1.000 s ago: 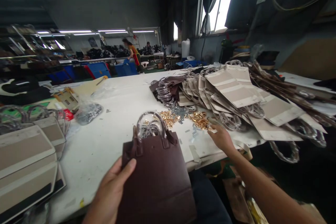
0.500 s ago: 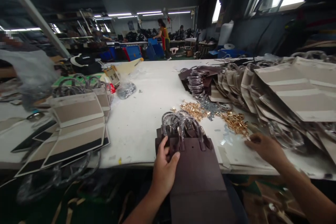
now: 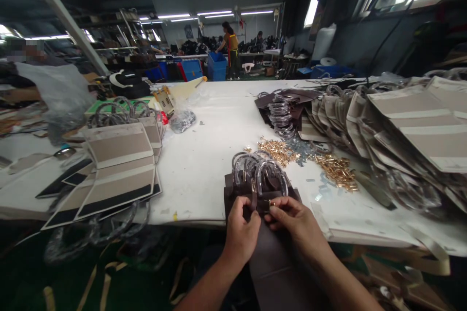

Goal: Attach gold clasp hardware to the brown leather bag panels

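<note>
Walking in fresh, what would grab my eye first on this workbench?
Front and centre, the left hand and right hand pinch the top edge of a dark brown bag, the right one holding a small gold fitting to it, below plastic-wrapped handles. Just behind glitters a scatter of gold hardware on the white table. Fanned stacks of beige bags crowd the right side, with a smaller pile on the left.

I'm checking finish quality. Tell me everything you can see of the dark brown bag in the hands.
The brown bag is flat, dark, smooth and leather-like, lying over the table edge toward the person. Its arched handles are wrapped in clear plastic. The left hand pinches its top edge; the right hand holds a small gold fitting against it.
</note>
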The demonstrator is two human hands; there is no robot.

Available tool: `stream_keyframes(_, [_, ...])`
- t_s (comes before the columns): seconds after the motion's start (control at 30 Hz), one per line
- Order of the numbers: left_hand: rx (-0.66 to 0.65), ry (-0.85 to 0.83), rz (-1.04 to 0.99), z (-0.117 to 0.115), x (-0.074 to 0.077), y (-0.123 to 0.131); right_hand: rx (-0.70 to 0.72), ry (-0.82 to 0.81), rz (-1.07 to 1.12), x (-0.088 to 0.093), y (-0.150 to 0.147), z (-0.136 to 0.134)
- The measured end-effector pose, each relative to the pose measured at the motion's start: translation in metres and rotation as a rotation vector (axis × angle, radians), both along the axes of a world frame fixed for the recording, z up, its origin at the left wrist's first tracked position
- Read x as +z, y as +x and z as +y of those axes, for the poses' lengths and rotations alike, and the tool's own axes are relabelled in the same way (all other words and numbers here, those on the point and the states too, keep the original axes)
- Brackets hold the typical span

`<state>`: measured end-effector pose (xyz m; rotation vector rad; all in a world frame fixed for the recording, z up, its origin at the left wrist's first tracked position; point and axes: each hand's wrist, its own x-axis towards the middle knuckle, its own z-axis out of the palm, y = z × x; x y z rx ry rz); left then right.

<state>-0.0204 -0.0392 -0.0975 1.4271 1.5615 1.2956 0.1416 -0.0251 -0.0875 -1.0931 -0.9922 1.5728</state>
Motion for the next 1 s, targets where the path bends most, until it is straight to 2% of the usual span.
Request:
stream_keyframes(0.17, [-0.002,0.025,-0.132,-0.004,-0.011,-0.002,-0.046,0.165,-0.208,-0.013,-0.014,-0.005])
stream_keyframes(0.27, [0.009,-0.008,-0.145,0.001,-0.02,-0.007,-0.095,0.271,-0.306,-0.027,-0.02,-0.001])
stream_keyframes(0.37, [0.012,-0.045,-0.164,0.006,-0.021,-0.009,-0.1,0.315,-0.343,-0.033,-0.022,0.005])
stream_keyframes(0.47, [0.062,-0.06,-0.284,0.0,-0.011,-0.007,-0.06,0.306,-0.373,-0.025,-0.019,-0.001])
stream_keyframes(0.57, [0.143,-0.067,-0.498,-0.011,-0.001,-0.004,-0.08,0.258,-0.391,-0.012,-0.016,-0.01])
stream_keyframes(0.67, [0.16,-0.181,-0.743,-0.022,0.002,-0.002,-0.124,0.223,-0.394,-0.004,-0.016,-0.014])
stream_keyframes(0.77, [0.2,-0.285,-0.918,-0.031,0.001,-0.001,-0.106,0.218,-0.407,-0.003,-0.018,-0.016])
stream_keyframes(0.87, [0.253,-0.303,-0.898,-0.034,-0.002,0.0,-0.1,0.275,-0.451,-0.004,-0.022,-0.018])
stream_keyframes(1.0, [0.262,-0.235,-0.718,-0.031,-0.009,0.001,-0.132,0.389,-0.533,-0.004,-0.028,-0.019])
